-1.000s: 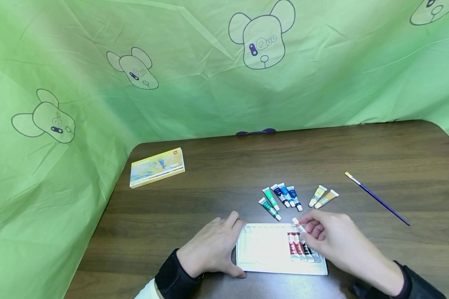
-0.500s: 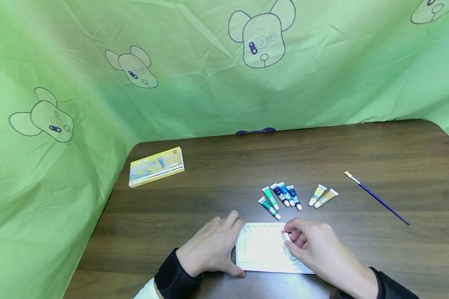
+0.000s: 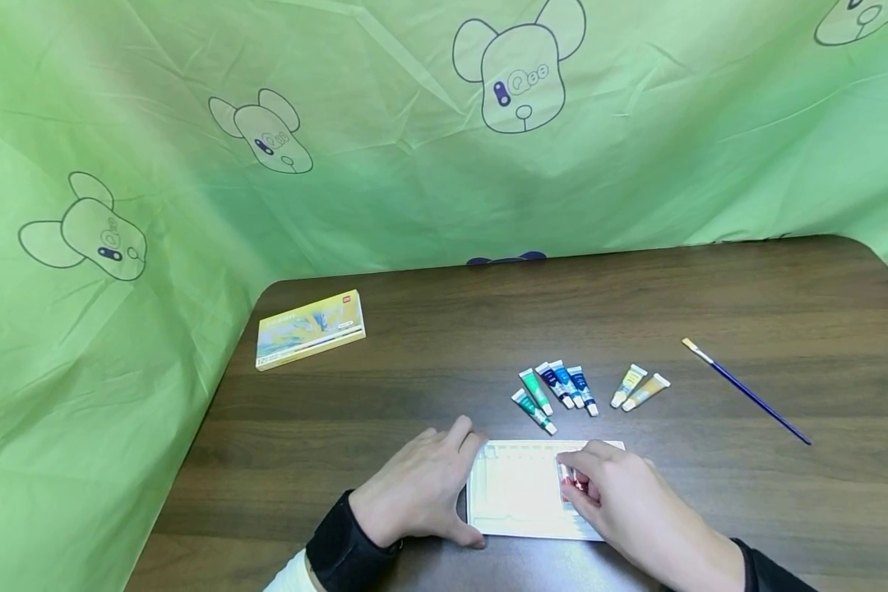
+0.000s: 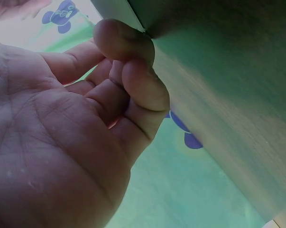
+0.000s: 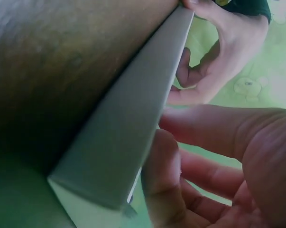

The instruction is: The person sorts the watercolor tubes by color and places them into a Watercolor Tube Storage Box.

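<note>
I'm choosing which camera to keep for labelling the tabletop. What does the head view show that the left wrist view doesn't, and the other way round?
Only the head view shows the layout: the white tray, the loose paint tubes beyond it, the paintbrush to the right, the yellow box at far left, and the right hand pinching a red tube over the tray. Only the left wrist view shows the left hand from the palm side, fingers curled. Both share the left hand, the wooden table and the green cloth.

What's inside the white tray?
Inside the white tray, a red paint tube peeks out from the right hand pinching it. That hand covers the tray's right part, so anything else there is hidden.
</note>
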`<state>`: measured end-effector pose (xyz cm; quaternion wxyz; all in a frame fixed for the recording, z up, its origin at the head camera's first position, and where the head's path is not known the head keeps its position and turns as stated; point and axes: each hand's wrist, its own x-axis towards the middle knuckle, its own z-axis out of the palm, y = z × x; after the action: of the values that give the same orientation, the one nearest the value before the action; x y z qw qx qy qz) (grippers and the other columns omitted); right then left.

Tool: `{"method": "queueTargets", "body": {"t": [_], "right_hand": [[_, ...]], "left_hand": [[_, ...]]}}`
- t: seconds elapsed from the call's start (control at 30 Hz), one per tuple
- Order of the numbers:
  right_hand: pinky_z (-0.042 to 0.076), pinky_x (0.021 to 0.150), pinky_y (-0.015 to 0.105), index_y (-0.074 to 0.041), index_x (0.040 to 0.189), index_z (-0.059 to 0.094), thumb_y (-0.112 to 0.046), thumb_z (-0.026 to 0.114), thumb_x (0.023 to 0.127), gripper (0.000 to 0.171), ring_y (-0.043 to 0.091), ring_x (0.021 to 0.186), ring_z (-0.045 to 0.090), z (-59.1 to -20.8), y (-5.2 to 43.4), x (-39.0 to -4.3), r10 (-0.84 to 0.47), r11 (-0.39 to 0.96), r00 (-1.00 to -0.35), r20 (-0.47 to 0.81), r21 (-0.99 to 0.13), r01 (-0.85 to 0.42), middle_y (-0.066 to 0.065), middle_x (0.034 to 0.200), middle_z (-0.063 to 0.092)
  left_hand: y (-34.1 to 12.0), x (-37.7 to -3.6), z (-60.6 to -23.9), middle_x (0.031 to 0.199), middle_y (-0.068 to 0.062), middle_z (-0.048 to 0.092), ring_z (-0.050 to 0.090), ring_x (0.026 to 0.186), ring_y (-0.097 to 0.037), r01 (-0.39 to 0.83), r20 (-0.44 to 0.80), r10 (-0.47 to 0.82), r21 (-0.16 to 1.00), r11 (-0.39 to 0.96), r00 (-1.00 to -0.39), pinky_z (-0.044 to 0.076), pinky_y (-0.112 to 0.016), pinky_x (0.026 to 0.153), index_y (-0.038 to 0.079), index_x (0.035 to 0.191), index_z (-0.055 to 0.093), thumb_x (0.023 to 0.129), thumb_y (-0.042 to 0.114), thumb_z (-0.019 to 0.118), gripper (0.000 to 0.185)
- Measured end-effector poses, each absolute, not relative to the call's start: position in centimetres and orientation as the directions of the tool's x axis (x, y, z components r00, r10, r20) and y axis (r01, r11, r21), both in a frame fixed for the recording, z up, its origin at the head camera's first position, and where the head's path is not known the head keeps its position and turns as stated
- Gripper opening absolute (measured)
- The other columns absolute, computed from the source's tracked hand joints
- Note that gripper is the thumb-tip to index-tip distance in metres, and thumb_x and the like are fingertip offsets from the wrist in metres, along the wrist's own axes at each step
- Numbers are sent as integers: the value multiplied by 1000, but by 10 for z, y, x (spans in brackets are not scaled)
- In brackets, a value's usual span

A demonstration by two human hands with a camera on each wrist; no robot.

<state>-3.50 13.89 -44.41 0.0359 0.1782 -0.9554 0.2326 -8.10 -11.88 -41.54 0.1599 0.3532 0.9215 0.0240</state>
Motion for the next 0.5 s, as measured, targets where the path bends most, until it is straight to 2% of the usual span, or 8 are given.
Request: {"method": "queueTargets", "body": {"t": [0.1,0.2,0.33,0.5], "right_hand": [[41,57,20,-13,105,81,-20,87,85,22,-2,66,42,-443,139,-35,-343,851,-936,84,-393,-347,-13,79,55],[48,59,22,-13,108,81,-22,85,88,23,0,66,49,-443,139,-34,-365,867,-929,56,-342,-361,-10,85,61],[59,69,27,-11,114,79,-24,82,91,26,6,71,59,-442,137,-33,-379,890,-925,-14,-280,-360,-5,92,68],[62,75,32,-11,118,77,-27,79,94,29,8,76,60,-440,134,-35,-367,909,-923,-118,-254,-329,-2,95,68]], "left_hand": [[-119,-81,-416,116,4,53,48,90,-8,645,-275,659,153,749,-700,47,-24,87,14,145,54,67,67,91,101],[-119,-80,-416,116,4,53,48,90,-8,647,-269,661,152,747,-701,48,-25,88,13,144,54,67,68,91,102],[-119,-80,-417,116,4,52,48,90,-8,644,-268,661,160,748,-701,48,-24,88,14,144,53,67,67,91,101],[-119,-81,-416,115,4,52,47,89,-9,637,-276,656,167,752,-702,46,-24,86,14,144,53,67,66,92,101]]}}
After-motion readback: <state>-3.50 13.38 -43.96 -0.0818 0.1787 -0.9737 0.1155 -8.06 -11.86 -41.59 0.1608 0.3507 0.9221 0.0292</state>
